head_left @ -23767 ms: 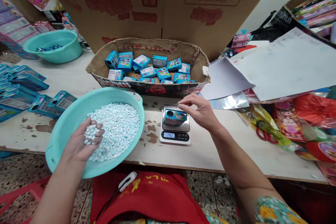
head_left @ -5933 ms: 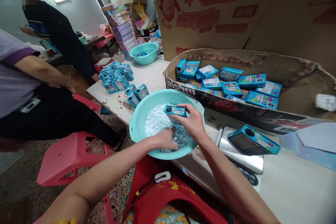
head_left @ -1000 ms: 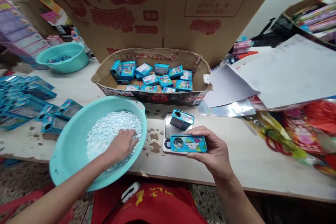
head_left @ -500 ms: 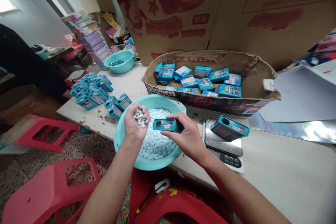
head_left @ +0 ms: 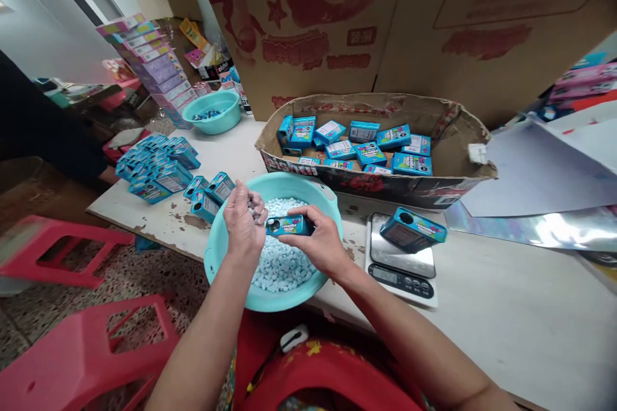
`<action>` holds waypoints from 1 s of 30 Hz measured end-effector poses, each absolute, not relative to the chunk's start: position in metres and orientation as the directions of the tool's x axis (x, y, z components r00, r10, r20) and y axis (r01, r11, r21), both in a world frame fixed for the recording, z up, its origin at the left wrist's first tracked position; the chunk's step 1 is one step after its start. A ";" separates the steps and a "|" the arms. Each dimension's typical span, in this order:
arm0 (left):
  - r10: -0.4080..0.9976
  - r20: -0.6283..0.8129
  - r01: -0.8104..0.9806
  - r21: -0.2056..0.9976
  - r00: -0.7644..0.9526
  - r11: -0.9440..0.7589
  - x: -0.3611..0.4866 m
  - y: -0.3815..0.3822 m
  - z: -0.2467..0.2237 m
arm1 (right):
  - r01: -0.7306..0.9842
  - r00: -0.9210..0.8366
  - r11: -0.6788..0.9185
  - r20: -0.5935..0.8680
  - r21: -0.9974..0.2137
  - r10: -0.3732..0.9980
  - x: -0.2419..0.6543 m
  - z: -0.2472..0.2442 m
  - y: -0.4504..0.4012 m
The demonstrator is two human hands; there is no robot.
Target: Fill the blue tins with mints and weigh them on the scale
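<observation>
My left hand (head_left: pixel 245 221) is closed around a handful of white candies, its fingers tilted toward the hole in a small blue box (head_left: pixel 286 225). My right hand (head_left: pixel 321 237) grips that box from its right end, with the hole facing left. Both hands are above a turquoise basin (head_left: pixel 332 205) that holds many white candies (head_left: pixel 284 266). To the right, another blue box (head_left: pixel 413 230) rests on a digital scale (head_left: pixel 402 279). The candies in my left hand are partly hidden by its fingers.
Behind the basin, a cut-open carton (head_left: pixel 357 185) holds several blue boxes. More blue boxes (head_left: pixel 157 167) stand on the table's left, near a smaller turquoise bowl (head_left: pixel 212 112). Red stools (head_left: pixel 87 347) are at lower left. A person's dark sleeve (head_left: pixel 43 122) shows at far left.
My left hand has turned its fingers toward the box, hiding more of the candies. The box in my right hand has come closer to it, and a candy now shows at its hole.
</observation>
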State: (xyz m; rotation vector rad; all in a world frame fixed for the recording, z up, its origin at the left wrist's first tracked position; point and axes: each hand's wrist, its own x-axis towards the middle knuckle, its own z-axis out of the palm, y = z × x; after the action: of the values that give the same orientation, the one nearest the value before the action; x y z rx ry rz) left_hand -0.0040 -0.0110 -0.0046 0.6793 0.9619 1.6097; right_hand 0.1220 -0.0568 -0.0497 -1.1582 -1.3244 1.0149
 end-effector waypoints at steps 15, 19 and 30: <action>0.822 0.197 0.580 0.623 0.534 -0.525 0.080 -0.003 -0.038 | -0.082 0.653 0.343 0.209 -0.936 0.728 0.310 -0.021 -0.178; 0.491 0.150 0.339 0.553 0.858 -0.761 0.172 -0.001 -0.045 | 0.070 0.844 0.421 0.278 -0.904 0.458 0.349 -0.028 -0.173; 0.753 -0.011 0.466 0.791 0.658 -0.396 0.093 -0.025 0.013 | 0.061 0.682 0.156 0.155 -0.986 0.715 0.316 -0.115 -0.114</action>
State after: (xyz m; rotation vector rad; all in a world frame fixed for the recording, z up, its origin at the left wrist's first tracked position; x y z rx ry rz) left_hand 0.0930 -0.0248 0.0129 2.0618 0.9432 0.4493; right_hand 0.3158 -0.1137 -0.1148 -1.3524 -0.7171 0.5302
